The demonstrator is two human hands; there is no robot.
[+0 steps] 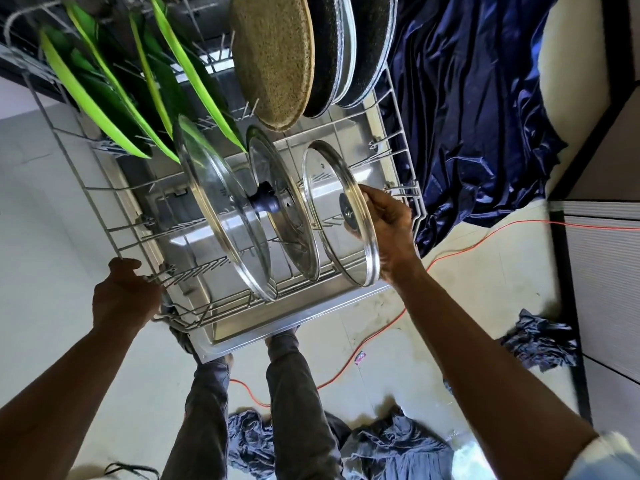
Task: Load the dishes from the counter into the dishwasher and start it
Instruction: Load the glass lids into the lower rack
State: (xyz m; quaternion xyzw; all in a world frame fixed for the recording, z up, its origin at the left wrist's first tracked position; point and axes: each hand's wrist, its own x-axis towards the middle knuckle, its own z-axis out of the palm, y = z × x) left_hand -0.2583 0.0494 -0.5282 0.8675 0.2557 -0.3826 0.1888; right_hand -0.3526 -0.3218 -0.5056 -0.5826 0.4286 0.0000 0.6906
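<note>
Glass lids (225, 216) three, green plates (93, 98) four

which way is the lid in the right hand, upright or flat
Upright: the lid is held on edge in the rack, right hand gripping its rim.

No legible text, brand, number or sign anywhere in view.

- Dishwasher rack (187, 322): plain wire, nothing printed on it that can be made out.
- Glass lid (329, 202) at the rack's right side: the metal rim and centre plate carry no stamp that can be read.
- Small pink wrapper (360, 357) on the floor (485, 306), just off the rack's near right corner, beside the orange cable (460, 249): any print on it is too small and blurred to read.
</note>
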